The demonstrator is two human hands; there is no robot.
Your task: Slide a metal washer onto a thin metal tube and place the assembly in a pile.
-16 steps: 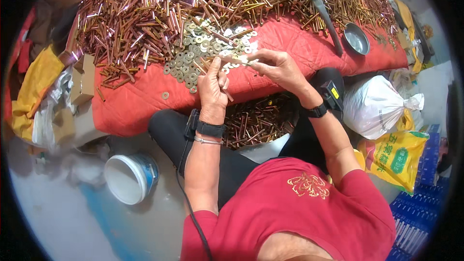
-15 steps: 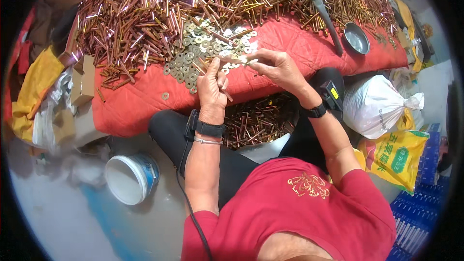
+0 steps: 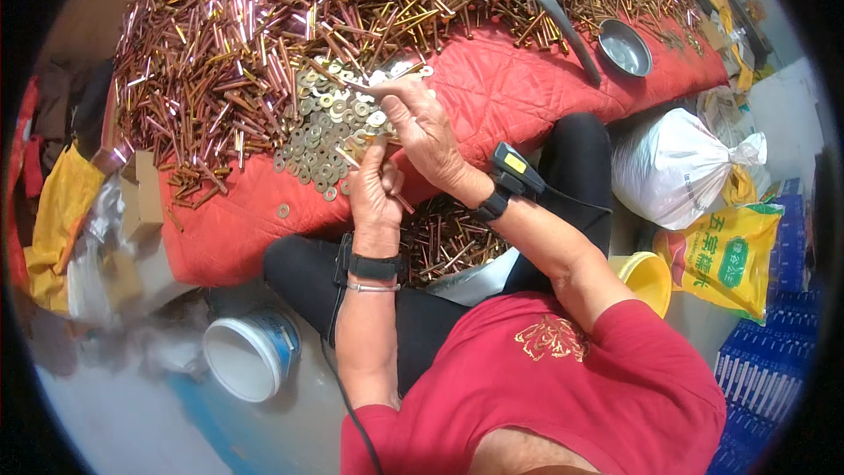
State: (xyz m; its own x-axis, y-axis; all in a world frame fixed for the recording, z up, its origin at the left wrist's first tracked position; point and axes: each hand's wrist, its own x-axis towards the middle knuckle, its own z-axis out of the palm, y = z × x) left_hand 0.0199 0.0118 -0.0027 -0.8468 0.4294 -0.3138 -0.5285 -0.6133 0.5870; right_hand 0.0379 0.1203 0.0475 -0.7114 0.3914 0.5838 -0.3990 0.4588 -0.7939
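Note:
My left hand (image 3: 376, 192) is closed around thin copper-coloured metal rods (image 3: 405, 203); one end sticks out below the fist and others show by the thumb. Just above and to the right, my right hand (image 3: 425, 132) reaches over a pile of flat round washers (image 3: 318, 136), its fingers bent together. A copper-coloured rod lies right by its fingertips; whether they grip it or a washer I cannot make out. Behind both hands spreads a big heap of pinkish and golden metal rods (image 3: 237, 53). The washers lie on a red quilted cloth (image 3: 492, 88).
More rods fill a container (image 3: 448, 237) between my legs. A hand tool with a dark handle (image 3: 567, 35) and a round metal bowl (image 3: 624, 48) lie at the right. A white bucket (image 3: 242, 359), a yellow bucket (image 3: 649, 281), a tied white bag (image 3: 673, 167) and a yellow packet (image 3: 725, 259) stand around me.
My right hand has moved left and inward from the rod it was pinching, to over the washers. My left hand has dropped slightly, still holding rods. The view has shifted a little.

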